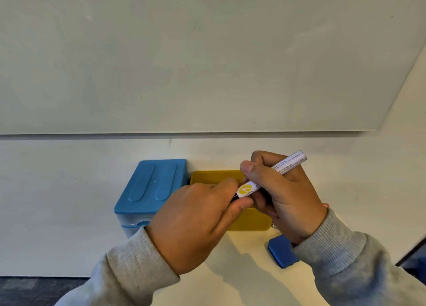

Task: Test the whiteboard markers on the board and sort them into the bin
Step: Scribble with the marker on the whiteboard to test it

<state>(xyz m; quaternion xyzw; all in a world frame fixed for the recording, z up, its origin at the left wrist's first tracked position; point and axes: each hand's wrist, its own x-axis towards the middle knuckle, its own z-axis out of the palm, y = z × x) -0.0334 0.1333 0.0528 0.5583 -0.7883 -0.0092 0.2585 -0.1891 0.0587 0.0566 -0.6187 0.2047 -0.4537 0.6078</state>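
Note:
A white marker (280, 169) with a yellow label lies slanted between both hands, its tail pointing up and right. My right hand (283, 197) grips its barrel. My left hand (196, 222) pinches the marker's lower end, where its dark cap or tip is mostly hidden by my fingers. Under the hands, against the wall, sits a yellow bin (251, 220); its inside is largely covered. The whiteboard (184, 52) fills the upper half of the view and shows only faint smudges.
A blue lidded box (152, 185) stands just left of the yellow bin on a cream surface. A blue eraser (280, 251) lies at the lower right, partly under my right sleeve. Dark floor shows at the bottom left and far right.

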